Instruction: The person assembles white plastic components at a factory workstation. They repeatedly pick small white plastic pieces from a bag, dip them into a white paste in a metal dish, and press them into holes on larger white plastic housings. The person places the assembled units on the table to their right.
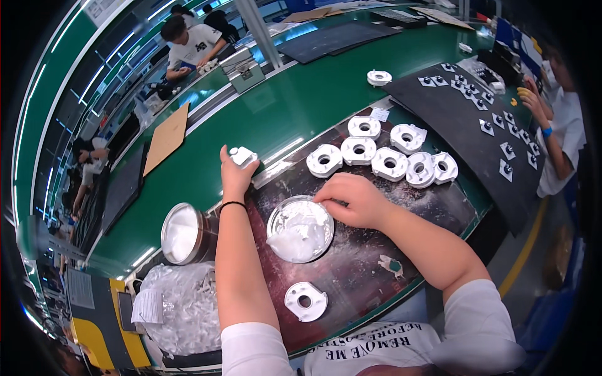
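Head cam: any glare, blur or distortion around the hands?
Head view: strong fisheye, the green table edges bow and the corners are black; ceiling lights streak glare on it; white paste in the round dish is nearly blown out; left hand and right hand look sharp.

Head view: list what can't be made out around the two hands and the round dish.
- Right hand: its fingertips curl down at the rim of the round dish, hiding what they pinch.
- Left hand: its fingers cover most of the small white part; shape unclear.
- Dish contents: white mass, too blurred to identify.
- Metal tin: partly hidden behind the left forearm.
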Demonstrator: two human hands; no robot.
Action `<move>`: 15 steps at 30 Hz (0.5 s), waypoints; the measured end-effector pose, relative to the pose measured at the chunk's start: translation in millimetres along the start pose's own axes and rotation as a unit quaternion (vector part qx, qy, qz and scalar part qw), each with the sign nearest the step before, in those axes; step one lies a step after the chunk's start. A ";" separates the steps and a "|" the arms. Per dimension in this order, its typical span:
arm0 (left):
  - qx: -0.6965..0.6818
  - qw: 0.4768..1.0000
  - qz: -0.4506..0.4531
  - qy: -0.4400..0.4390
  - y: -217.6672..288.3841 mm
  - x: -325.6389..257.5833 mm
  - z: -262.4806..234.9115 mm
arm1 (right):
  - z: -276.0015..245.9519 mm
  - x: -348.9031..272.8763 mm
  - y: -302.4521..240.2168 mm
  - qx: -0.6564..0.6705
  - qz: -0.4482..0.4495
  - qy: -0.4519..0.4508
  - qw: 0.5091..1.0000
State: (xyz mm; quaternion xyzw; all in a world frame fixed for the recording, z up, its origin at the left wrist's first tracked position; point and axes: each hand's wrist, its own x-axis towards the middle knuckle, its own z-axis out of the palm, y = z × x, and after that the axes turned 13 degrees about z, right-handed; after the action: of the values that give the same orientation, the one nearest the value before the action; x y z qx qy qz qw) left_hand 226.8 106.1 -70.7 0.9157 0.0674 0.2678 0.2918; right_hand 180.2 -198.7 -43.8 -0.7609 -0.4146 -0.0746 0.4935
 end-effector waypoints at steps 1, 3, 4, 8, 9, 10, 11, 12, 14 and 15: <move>-0.016 1.000 -0.011 0.006 -11.0 0.3 3.3 | -0.9 -0.1 0.0 0.005 -0.002 0.006 1.000; -0.046 0.999 -0.025 0.009 -21.4 2.1 1.9 | 0.6 0.0 -1.4 0.020 -0.012 0.022 0.999; -0.061 0.998 -0.027 0.006 -27.7 2.9 -0.8 | 0.2 -0.5 -2.2 0.021 -0.011 0.024 0.999; 0.148 0.989 0.013 0.014 -11.4 -9.8 -18.1 | 7.1 -1.2 -4.4 0.033 0.001 0.020 0.999; 0.139 0.989 0.043 -0.016 5.1 -12.9 -28.2 | 5.9 -2.8 -3.8 0.032 0.006 0.020 0.999; 0.136 0.988 0.065 -0.040 21.3 -18.2 -39.2 | 5.8 -3.4 -4.3 0.033 0.016 0.018 0.999; 0.136 0.985 0.085 -0.063 38.6 -26.4 -53.2 | 5.8 -3.1 -6.6 0.037 0.023 0.014 0.999; 0.133 0.982 0.105 -0.087 56.1 -36.3 -65.0 | 6.2 -2.8 -7.9 0.037 0.032 0.009 0.999; 0.096 0.969 0.197 -0.115 93.4 -68.4 -88.1 | 2.0 -3.1 -9.0 0.034 0.072 0.004 0.997; 0.094 0.958 0.240 -0.124 106.7 -85.3 -100.2 | 1.7 -3.0 -7.4 0.033 0.076 0.007 0.997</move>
State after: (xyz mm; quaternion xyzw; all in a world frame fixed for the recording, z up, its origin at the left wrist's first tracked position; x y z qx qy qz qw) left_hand 98.0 44.6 20.5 0.9544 -0.1662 0.2063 0.1379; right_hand 172.6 -197.8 -41.1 -0.7727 -0.3548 -0.0283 0.5257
